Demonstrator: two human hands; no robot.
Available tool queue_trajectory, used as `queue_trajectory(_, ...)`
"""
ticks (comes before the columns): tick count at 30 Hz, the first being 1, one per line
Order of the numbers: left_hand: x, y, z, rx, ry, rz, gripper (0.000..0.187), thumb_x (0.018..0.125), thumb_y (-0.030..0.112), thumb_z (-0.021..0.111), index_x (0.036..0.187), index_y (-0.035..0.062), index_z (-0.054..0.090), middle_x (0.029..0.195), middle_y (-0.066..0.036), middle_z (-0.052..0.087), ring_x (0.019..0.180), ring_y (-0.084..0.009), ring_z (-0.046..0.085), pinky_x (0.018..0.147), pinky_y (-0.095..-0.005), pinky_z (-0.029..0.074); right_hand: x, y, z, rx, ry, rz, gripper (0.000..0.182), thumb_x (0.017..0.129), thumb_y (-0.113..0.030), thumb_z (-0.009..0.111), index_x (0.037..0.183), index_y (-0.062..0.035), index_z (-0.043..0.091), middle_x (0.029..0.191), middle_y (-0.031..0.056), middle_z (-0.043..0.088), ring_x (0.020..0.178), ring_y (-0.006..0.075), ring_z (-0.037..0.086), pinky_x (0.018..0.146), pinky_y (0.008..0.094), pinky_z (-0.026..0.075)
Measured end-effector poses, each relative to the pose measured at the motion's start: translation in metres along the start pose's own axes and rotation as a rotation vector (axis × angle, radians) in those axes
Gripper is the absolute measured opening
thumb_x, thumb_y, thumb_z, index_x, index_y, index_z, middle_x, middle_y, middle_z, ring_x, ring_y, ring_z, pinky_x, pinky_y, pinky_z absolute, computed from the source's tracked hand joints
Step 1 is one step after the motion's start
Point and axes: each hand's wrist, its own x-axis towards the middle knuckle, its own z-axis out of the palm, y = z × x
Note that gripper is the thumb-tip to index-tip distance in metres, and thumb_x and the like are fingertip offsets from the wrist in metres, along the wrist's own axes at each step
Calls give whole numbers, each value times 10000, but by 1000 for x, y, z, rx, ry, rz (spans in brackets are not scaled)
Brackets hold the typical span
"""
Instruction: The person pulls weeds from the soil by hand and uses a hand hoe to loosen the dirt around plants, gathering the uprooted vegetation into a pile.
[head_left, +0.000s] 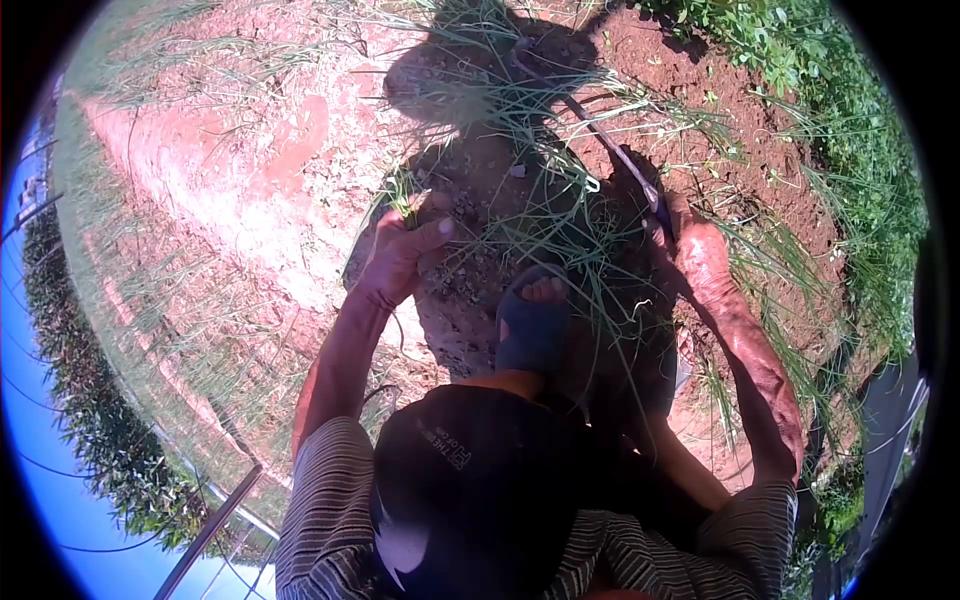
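the left hand point(400, 247) pinches loose sprigs point(402, 201); the right hand point(697, 245) grips a tool point(628, 160). plenty of grass point(495, 98) seems rooted in the soil point(300, 150).

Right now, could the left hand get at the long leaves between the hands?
Probably yes: the left hand looks close to the long leaves; nothing visibly blocks it, though it holds small greens.

Beneath you is reddish-brown soil point(300, 140), bright with sun to your left and shaded in front of you. Long, thin green stalks point(575, 235) sprawl over it, small leafy scraps point(345, 175) dot its surface, and your foot point(535, 320) in dark footwear rests on it.
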Motion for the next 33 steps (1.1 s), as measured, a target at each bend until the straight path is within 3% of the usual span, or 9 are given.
queue_trajectory(8, 19, -22, 4, 130, -30, -58, 152, 827, 197, 705, 868, 68, 636, 695, -19, 622, 467, -41, 449, 409, -196, 325, 34, -15, 16, -36, 161, -115, 438, 855, -270, 611, 1197, -50, 449, 891, 232, 618, 748, 407, 626, 641, 471, 515)
queue_trajectory(11, 23, -22, 9, 266, 68, 16, 240, 820, 264, 714, 699, 130, 556, 590, 14, 537, 428, -39, 391, 382, -198, 248, 47, -30, 24, -28, 136, -53, 427, 857, -270, 608, 1186, -52, 447, 890, 235, 617, 736, 411, 623, 634, 472, 512)
queue_trajectory(14, 23, -11, 15, 253, 125, 38, 188, 831, 237, 699, 782, 85, 601, 637, 12, 569, 474, -47, 447, 435, -204, 347, 51, -24, 32, -43, 130, -70, 423, 868, -270, 594, 1194, -45, 445, 853, 235, 619, 725, 413, 619, 618, 478, 500)
queue_trajectory(17, 28, -3, 12, 215, 160, 15, 201, 858, 249, 664, 775, 79, 596, 649, 1, 588, 497, -56, 484, 450, -197, 356, 41, -9, 28, -60, 105, -90, 424, 873, -264, 590, 1208, -45, 449, 823, 231, 618, 722, 419, 615, 620, 475, 499)
queue_trajectory(19, 47, -13, -15, 385, 136, -5, 213, 880, 264, 632, 792, 71, 606, 674, -18, 615, 510, -65, 507, 456, -202, 372, 29, -5, 14, -60, 40, -81, 422, 871, -263, 594, 1207, -46, 459, 823, 233, 617, 723, 420, 614, 624, 471, 500)
queue_trajectory(20, 55, -18, -24, 469, 123, -14, 223, 890, 271, 615, 801, 67, 611, 686, -27, 628, 517, -70, 518, 460, -205, 380, 24, 14, 24, 39, 138, -216, 432, 866, -276, 603, 1207, -43, 476, 830, 235, 619, 736, 419, 616, 623, 463, 501)
queue_trajectory(23, 62, -20, 7, 383, 240, 123, 303, 893, 340, 597, 689, 118, 565, 590, 27, 541, 467, -50, 422, 432, -208, 305, 11, 17, 23, 67, 84, -129, 411, 864, -277, 582, 1157, -9, 474, 792, 242, 620, 748, 412, 622, 638, 476, 503)
queue_trajectory(30, 139, -42, 6, 201, 125, 348, 145, 879, 189, 567, 939, 66, 614, 747, -37, 644, 528, -89, 517, 473, -244, 406, -13, 9, 7, 341, -62, -29, 386, 844, -237, 636, 1149, -25, 534, 882, 230, 640, 828, 392, 641, 695, 421, 525)
queue_trajectory(33, 166, -25, 25, 437, 290, 283, 174, 890, 154, 535, 1044, 74, 547, 743, -37, 643, 557, -75, 523, 457, -224, 400, -15, 3, 5, 317, 24, -48, 363, 835, -221, 657, 1125, -30, 552, 887, 216, 646, 841, 383, 645, 696, 406, 530)
